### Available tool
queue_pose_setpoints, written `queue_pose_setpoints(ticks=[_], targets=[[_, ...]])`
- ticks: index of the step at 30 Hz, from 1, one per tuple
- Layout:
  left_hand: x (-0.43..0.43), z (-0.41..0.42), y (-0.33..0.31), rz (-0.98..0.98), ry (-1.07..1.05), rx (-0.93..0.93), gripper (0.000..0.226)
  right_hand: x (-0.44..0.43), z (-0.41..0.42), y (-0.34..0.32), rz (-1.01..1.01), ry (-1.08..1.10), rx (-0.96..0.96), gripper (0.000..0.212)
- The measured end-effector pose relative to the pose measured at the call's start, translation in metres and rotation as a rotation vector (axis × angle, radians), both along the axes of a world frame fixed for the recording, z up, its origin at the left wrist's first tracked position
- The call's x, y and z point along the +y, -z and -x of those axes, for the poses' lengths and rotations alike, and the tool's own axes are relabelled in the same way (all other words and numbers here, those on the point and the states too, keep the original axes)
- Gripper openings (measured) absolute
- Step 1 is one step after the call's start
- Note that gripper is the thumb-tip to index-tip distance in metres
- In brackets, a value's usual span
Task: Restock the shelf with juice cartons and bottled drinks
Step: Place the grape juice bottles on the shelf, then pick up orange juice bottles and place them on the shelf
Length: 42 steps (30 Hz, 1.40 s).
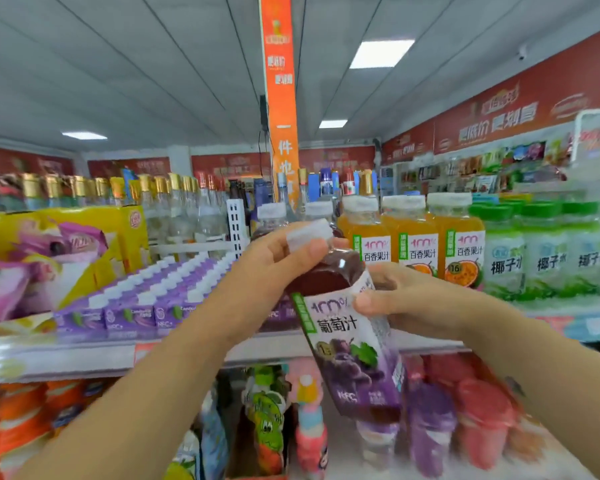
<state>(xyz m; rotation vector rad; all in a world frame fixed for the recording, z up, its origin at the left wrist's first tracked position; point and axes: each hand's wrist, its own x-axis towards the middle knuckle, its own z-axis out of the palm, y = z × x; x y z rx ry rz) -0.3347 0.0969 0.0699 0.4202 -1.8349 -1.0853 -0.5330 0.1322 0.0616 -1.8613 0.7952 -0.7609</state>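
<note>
Step in hand: placing one bottle on the upper shelf (84, 351). The grape juice bottle (354, 348) is in the air in front of the shelf edge, tilted, white cap (309, 235) up and to the left, base toward the lower right; not on the shelf yet. Left hand (278, 261) grips the neck just under the cap, thumb and fingers curled round it. Right hand (406, 299) holds the upper body, thumb across the label, fingers wrapped behind. On the shelf: rows of purple cartons (146, 292) to the left, orange juice bottles (416, 244) to the right, green-capped bottles (541, 251) beyond those. Two white-capped dark bottles (272, 216) stand behind the left hand, between cartons and orange bottles; probably the same product, so that is likely the slot. Next move, as judged: bring the bottle upright, label outward, lift its base over the shelf edge and set it in front of those two without knocking the orange row.
</note>
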Motion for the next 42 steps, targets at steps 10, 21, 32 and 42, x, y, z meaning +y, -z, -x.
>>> queue_pose_setpoints(ticks=[10, 21, 32, 42], targets=[[-0.008, -0.005, -0.122, 0.431, -0.282, 0.215, 0.038, -0.006, -0.016, -0.127, 0.816, 0.483, 0.112, 0.045], [-0.085, 0.034, -0.154, 0.582, -0.419, 0.143, 0.022, -0.074, 0.005, -0.151, 0.954, 0.703, 0.216, 0.046], [-0.138, 0.052, -0.135, 0.312, -0.486, -0.158, 0.022, -0.085, 0.042, -0.094, 0.865, 0.779, 0.641, 0.015], [-0.149, 0.056, -0.114, 0.154, -0.386, -0.674, 0.038, -0.083, 0.04, -0.086, 0.913, 0.773, 0.644, 0.024]])
